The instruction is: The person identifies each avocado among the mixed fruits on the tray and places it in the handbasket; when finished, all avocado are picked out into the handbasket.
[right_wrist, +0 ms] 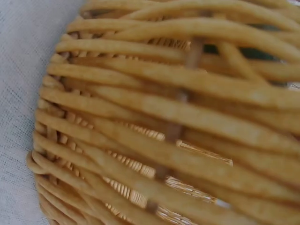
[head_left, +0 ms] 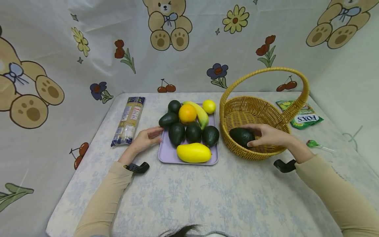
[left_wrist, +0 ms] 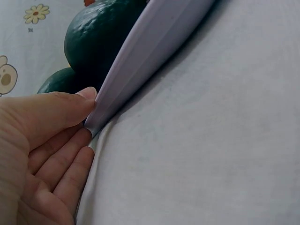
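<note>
The right hand [head_left: 267, 135] reaches over the near rim of the round woven wicker basket with the tall hoop handle [head_left: 237, 112], right of centre in the head view. Its fingers curl over a dark green, pebbly-skinned avocado [head_left: 241, 136] that sits low inside the basket against the near wall; this grip looks closed around the fruit. The right wrist view shows only the basket's thick, glossy cane weave [right_wrist: 154, 122] from close outside.

The left hand [head_left: 145, 138] lies at the left edge of the pale lilac rectangular plastic tray [head_left: 167, 154], thumb and fingertips touching its thin raised rim, seemingly to steady it; the fingers are fairly straight, clasping nothing. In the left wrist view the thumb [left_wrist: 56, 110] presses the rim's smooth edge [left_wrist: 140, 61].

The tray carries more avocados, a round orange [head_left: 187, 114], a lemon [head_left: 209, 106], a banana [head_left: 200, 113] and a smooth yellow mango [head_left: 193, 152], crowded together. The counter [head_left: 183, 197] wears a soft, pale floral cloth.
</note>
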Available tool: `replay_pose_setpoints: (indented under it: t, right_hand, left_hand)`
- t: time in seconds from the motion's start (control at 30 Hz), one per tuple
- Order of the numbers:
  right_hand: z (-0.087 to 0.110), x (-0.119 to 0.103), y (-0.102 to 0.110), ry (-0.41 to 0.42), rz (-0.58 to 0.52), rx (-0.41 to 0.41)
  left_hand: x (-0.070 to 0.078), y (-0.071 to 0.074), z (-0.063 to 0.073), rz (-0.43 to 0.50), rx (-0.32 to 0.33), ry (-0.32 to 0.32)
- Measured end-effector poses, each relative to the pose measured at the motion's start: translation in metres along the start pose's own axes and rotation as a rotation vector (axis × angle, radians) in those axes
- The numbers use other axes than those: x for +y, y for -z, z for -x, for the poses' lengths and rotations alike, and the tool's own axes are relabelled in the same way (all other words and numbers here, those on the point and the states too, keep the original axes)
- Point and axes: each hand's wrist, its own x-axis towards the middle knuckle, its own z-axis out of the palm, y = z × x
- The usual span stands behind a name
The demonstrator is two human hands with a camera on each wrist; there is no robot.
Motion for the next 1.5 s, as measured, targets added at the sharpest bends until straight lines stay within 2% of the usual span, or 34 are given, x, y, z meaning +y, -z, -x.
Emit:
replay_pose_setpoints:
  t: [0.13, 0.33, 0.5, 0.73, 0.83, 0.97, 1.1, 1.27, 1.5]
  right_hand:
    - [-0.001, 0.004, -0.003, 0.02, -0.022, -0.029]
    - [-0.001, 0.007, -0.006, 0.007, -0.039, -0.076]
    - [-0.002, 0.01, -0.006, 0.027, -0.044, -0.119]
    - [-0.001, 0.008, -0.005, 0.041, -0.077, -0.119]
    - [-0.001, 0.007, -0.003, 0.058, -0.118, -0.114]
    - [0.0, 0.005, 0.001, 0.062, -0.16, -0.101]
    - [0.002, -0.006, 0.007, 0.076, -0.172, -0.026]
    - [0.002, -0.028, 0.015, 0.163, -0.229, 0.072]
    - [-0.005, -0.064, 0.018, 0.25, -0.246, 0.07]
  left_hand:
    - [0.0, 0.0, 0.0, 0.006, -0.002, 0.003]
    - [0.0, 0.0, 0.0, -0.013, -0.008, 0.014]
    - [0.0, -0.001, 0.001, -0.017, -0.007, -0.006]
    - [-0.001, -0.001, 0.0, -0.02, -0.006, -0.014]
    - [0.002, -0.001, 0.001, -0.005, -0.01, -0.003]
    - [0.016, -0.002, 0.003, 0.01, -0.02, 0.001]
    - [0.014, -0.002, 0.003, 0.004, -0.015, 0.024]
    - [0.001, 0.0, 0.0, -0.016, -0.005, 0.031]
    - [0.0, 0.001, -0.001, -0.014, -0.005, 0.014]
